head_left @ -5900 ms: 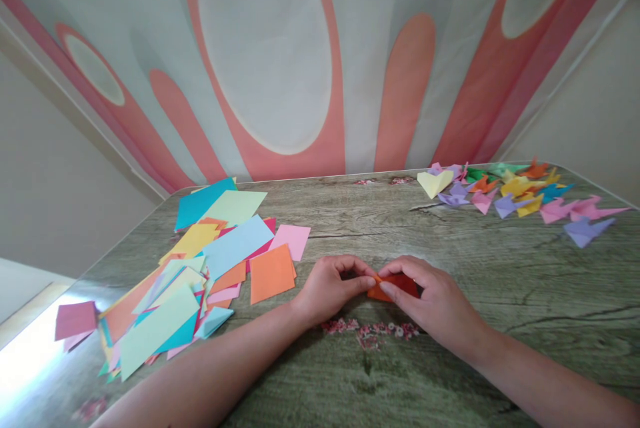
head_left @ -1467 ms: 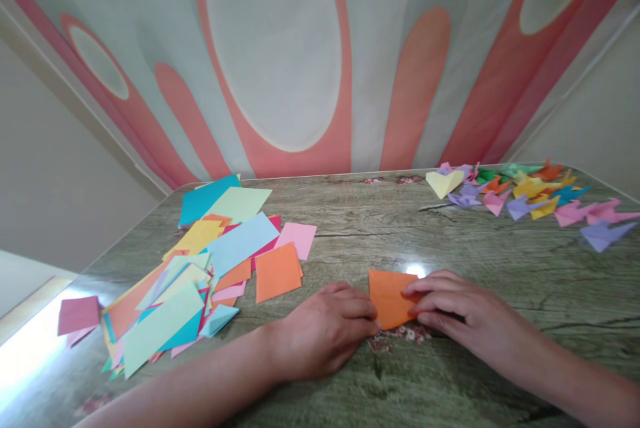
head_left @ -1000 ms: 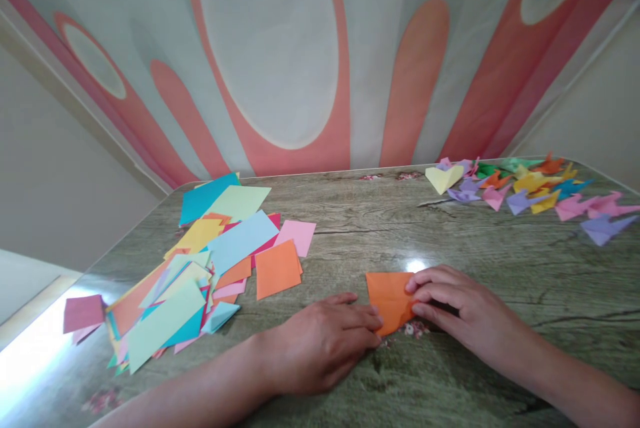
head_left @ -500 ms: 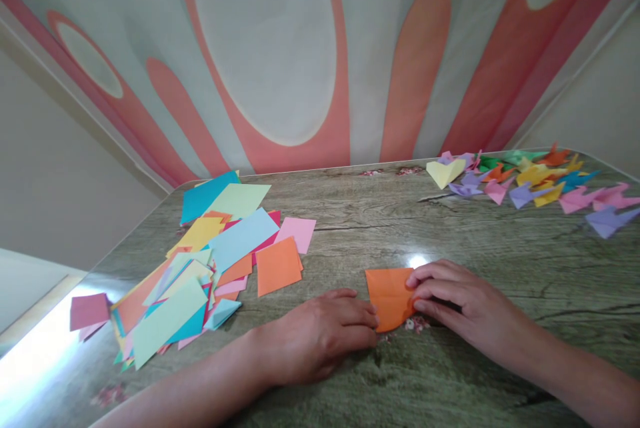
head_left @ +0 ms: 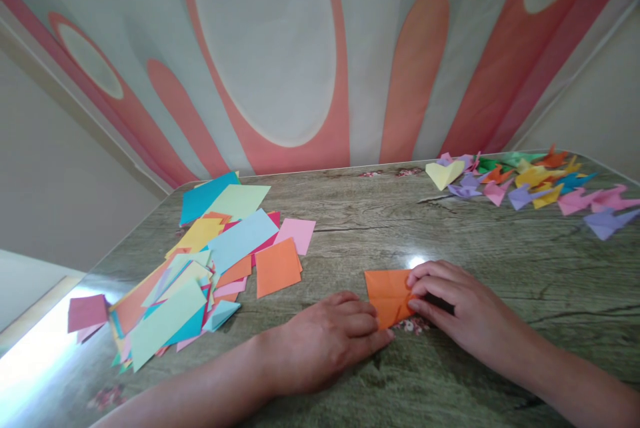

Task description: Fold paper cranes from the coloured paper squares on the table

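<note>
A small square of orange origami paper [head_left: 387,295] lies on the table in front of me, with crease lines across it. My left hand [head_left: 333,341] holds its left and near edges against the tabletop, thumb stretched along the near corner and the other fingers bent. At the paper's right side, my right hand [head_left: 450,295] pinches the edge between thumb and fingers. The right hand's fingers hide that right edge, so how it is folded there cannot be made out.
Left of my hands spreads a heap of coloured paper sheets [head_left: 170,328], with orange squares [head_left: 279,268] and a folded light-blue piece [head_left: 223,315] near it. Several folded paper cranes [head_left: 540,178] and a pale-yellow paper heart [head_left: 444,175] sit at the far right. A patterned curtain [head_left: 265,48] hangs behind the wood-grain table [head_left: 350,208].
The orange paper's near right part, curved up before, now lies flatter with a straighter edge. My left thumb has stretched right along the near corner, and my right fingers have shifted slightly.
</note>
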`<state>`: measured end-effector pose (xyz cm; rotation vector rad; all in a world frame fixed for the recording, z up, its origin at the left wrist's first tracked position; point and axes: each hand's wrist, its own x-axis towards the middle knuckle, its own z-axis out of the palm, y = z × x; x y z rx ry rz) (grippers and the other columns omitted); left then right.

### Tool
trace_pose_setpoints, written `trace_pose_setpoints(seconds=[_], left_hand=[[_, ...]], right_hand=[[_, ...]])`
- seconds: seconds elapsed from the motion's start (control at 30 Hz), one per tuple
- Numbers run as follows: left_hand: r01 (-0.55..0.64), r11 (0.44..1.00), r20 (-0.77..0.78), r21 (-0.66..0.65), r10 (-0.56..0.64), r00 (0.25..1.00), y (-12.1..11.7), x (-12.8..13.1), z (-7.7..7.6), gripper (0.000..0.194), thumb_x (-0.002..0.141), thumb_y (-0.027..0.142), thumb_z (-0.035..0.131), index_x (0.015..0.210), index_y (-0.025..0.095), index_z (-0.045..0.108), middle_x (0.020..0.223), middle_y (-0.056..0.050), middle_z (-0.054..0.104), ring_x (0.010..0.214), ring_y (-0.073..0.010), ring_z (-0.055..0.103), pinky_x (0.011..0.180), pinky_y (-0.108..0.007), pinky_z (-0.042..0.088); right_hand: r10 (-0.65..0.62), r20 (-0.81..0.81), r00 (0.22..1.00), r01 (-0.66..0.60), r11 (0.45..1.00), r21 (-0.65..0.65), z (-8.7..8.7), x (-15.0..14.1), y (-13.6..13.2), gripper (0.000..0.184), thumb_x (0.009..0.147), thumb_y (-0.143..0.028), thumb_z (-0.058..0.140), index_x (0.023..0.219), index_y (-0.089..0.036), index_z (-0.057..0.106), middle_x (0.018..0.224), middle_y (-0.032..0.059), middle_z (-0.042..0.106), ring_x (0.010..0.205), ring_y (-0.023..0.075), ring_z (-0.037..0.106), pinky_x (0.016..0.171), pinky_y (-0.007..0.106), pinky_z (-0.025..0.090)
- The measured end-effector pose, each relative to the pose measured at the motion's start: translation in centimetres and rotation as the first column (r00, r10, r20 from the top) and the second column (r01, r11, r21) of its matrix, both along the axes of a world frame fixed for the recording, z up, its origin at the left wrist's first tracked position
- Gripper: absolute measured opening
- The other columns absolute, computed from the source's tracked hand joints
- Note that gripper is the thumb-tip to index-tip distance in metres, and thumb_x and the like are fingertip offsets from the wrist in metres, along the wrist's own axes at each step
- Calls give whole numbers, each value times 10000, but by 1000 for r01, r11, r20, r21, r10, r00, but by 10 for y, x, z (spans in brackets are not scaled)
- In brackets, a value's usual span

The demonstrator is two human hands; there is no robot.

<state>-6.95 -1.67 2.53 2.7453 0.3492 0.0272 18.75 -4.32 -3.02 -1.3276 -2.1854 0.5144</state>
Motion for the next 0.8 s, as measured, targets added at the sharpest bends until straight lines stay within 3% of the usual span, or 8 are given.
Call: trace_pose_setpoints(seconds=[0.23,0.43,0.8], left_hand=[[8,997,4,-72,-8,1000,2,-1,-2,415,932,137,412,1345,176,432,1118,-98,637,1145,-215,529,1046,-376,355],[-54,969,160,-240,95,983,13,2,-8,429,931,72,362,1333,178,468,1072,-94,659,1044,-179,590,924,-323,439],[-42,977,250,-208,95,964,18,6,-21,337,913,83,430,1178,174,617,1021,-95,685,965,-188,618,884,-343,456]], right_hand=[[-7,-1,1000,7,1000,2,2,-3,1,135,918,-238,546,811,-221,628,932,37,649,899,203,605,777,359,482],[-23,11,1000,23,1000,-5,3,-5,1,152,922,-241,535,802,-215,624,918,39,640,877,202,597,757,352,468],[-42,14,999,42,999,-7,0,-7,1,135,916,-241,551,786,-215,574,900,21,607,861,198,564,750,356,427]])
